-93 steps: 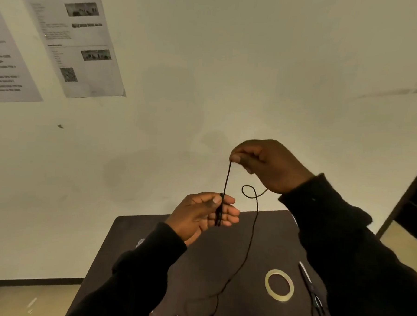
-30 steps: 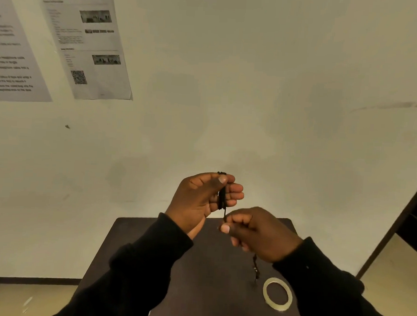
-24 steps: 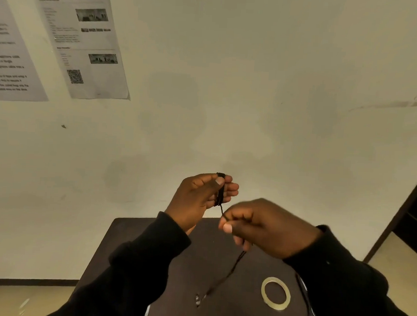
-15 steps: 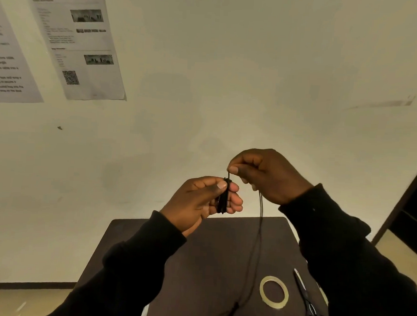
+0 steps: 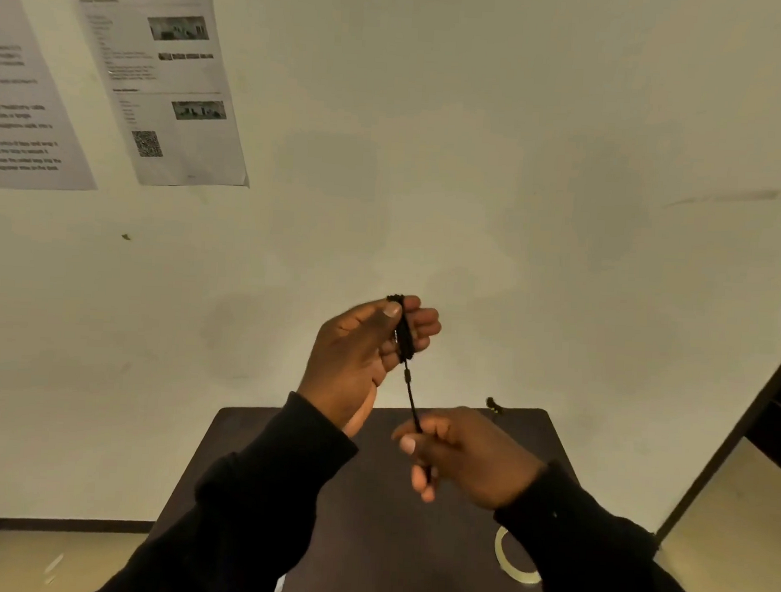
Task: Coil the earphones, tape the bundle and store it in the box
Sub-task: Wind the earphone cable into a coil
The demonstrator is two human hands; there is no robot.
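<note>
The black earphones (image 5: 405,337) are wound in a tight bundle around the fingers of my left hand (image 5: 362,357), which is raised above the dark table (image 5: 323,509) with the thumb pressing the coil. A straight stretch of cable runs down from the bundle into my right hand (image 5: 461,455), which pinches it lower and to the right. A small black end piece (image 5: 492,404) shows just beyond my right hand. The roll of clear tape (image 5: 513,560) lies on the table, partly hidden by my right sleeve. No box is in view.
The table stands against a pale wall with two printed sheets (image 5: 164,89) taped high on the left. A dark door frame (image 5: 761,428) rises at the right edge. Bare floor (image 5: 49,563) shows to the left of the table.
My right hand has dropped from above the bundle to below it, pulling the cable down taut. The loose cable hanging to the table is gone. My left hand has risen slightly.
</note>
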